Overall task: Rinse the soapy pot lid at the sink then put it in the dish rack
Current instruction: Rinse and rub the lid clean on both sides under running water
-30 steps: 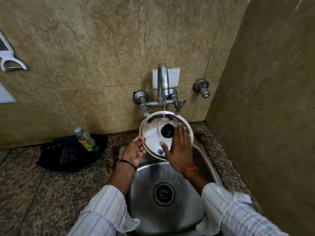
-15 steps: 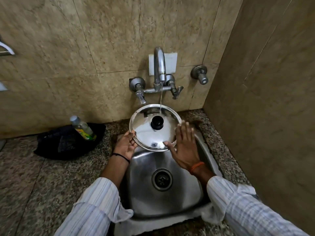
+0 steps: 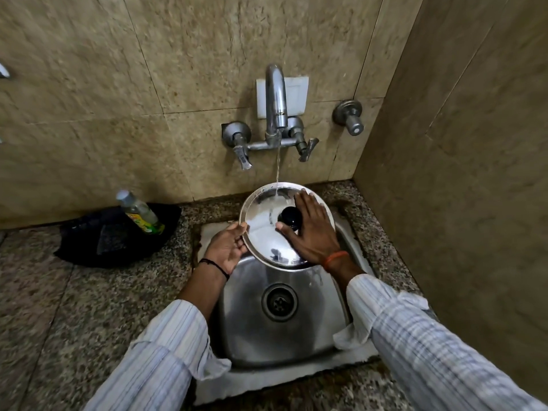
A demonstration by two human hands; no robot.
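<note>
A round steel pot lid (image 3: 262, 229) with a black knob (image 3: 290, 218) is held tilted over the back of the steel sink (image 3: 246, 321). A thin stream of water from the tap (image 3: 275, 102) lands on the lid's upper part. My left hand (image 3: 226, 249) grips the lid's left rim. My right hand (image 3: 312, 232) lies flat on the lid's top face, fingers spread, right beside the knob. No dish rack shows in this view.
A clear bottle with a yellow-green label (image 3: 139, 213) leans in a black tray (image 3: 98, 241) on the granite counter (image 3: 74, 307) to the left. Tiled walls close in at the back and the right. A separate wall valve (image 3: 350, 117) sits right of the tap.
My right hand slid from the lid's lower right edge up over its face to beside the knob. The left hand kept hold of the rim. The camera view shifted a little.
</note>
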